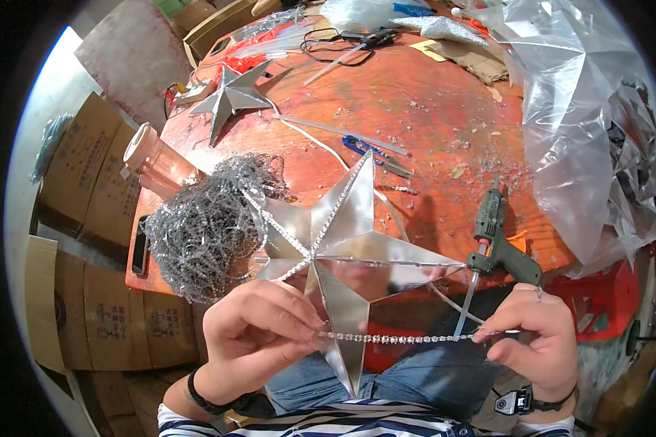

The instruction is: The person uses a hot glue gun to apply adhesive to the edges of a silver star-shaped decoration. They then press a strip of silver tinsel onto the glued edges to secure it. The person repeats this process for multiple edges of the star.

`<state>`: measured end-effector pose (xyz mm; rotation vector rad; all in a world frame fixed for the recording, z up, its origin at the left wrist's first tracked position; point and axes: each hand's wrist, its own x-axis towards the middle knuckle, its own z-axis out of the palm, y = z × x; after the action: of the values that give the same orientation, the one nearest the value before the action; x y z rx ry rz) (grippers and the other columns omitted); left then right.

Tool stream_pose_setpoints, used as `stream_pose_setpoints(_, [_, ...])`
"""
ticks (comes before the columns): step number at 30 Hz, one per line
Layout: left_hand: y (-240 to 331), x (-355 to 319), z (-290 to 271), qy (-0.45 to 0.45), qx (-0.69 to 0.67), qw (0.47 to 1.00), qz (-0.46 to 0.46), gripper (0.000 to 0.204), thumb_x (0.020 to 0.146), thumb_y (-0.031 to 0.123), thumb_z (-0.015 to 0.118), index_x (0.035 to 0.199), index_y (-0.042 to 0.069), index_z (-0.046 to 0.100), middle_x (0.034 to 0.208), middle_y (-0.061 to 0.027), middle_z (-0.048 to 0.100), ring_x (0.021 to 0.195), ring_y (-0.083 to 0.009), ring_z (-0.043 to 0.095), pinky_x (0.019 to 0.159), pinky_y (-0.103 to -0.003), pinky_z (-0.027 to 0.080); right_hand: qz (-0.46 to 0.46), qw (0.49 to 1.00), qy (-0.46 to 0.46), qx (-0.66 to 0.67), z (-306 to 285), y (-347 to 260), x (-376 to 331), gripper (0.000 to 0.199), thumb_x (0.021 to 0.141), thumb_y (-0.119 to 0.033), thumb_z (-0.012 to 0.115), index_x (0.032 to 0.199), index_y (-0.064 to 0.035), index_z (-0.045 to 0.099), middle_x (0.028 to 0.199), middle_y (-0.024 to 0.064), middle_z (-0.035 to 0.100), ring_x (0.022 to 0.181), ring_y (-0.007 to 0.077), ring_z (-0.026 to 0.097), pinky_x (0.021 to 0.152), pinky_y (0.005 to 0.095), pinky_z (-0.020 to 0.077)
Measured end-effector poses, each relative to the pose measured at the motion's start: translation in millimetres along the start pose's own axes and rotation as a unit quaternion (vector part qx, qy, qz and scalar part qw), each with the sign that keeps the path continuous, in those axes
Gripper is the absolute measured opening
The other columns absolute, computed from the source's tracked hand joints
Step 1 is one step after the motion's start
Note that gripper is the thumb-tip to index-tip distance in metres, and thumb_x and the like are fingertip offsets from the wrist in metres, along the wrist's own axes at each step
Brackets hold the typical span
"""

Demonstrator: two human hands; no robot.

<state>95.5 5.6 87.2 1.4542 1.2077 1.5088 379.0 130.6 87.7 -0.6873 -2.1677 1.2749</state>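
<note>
A short strip of rhinestone trim (393, 339) is stretched level between my two hands. My left hand (259, 335) pinches one end between thumb and fingertips, and my right hand (535, 331) pinches the other. Behind the strip lies a large mirror-silver star (346, 215), its lower point jutting past the table edge toward my lap. Sparkling trim runs along several of its ridges and meets at the centre. Beside the star's right point rests a dark green glue gun (492, 226), a clear glue stick (468, 302) poking from its back toward my right hand.
Left of the star sits a tangled heap of silver trim (204, 233), with a lidded plastic cup (157, 160) behind it. Blue-handled snips (375, 155) lie beyond the star. A smaller silver star (230, 100) is at the far left; clear plastic wrapping (568, 131) covers the right side.
</note>
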Motion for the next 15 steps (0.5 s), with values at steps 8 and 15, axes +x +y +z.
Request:
stream_pose_setpoints(8, [3,-4,4,0.026,-0.102,0.992,-0.07,0.015,0.077,-0.01,0.068,0.09,-0.003,0.064,0.096,-0.0124,0.061,0.091,-0.0193,0.061,0.082,-0.03,0.049,0.001,0.99,0.104,-0.099,14,-1,1,0.01,0.076,-0.012,0.072,0.072,-0.0066,0.064,0.069,0.0037,0.064,0.066,0.0199,0.056,0.066,0.0311,0.0392])
stream_pose_setpoints(15, [5,-3,-6,-0.041,-0.101,0.988,-0.106,0.015,0.077,-0.006,0.072,0.091,-0.002,0.066,0.093,-0.0112,0.06,0.089,-0.0191,0.061,0.08,-0.03,0.049,0.032,0.985,0.154,-0.078,13,-1,-5,0.012,0.076,-0.012,0.072,0.071,-0.006,0.063,0.068,0.003,0.063,0.066,0.0174,0.054,0.066,0.0307,0.0377])
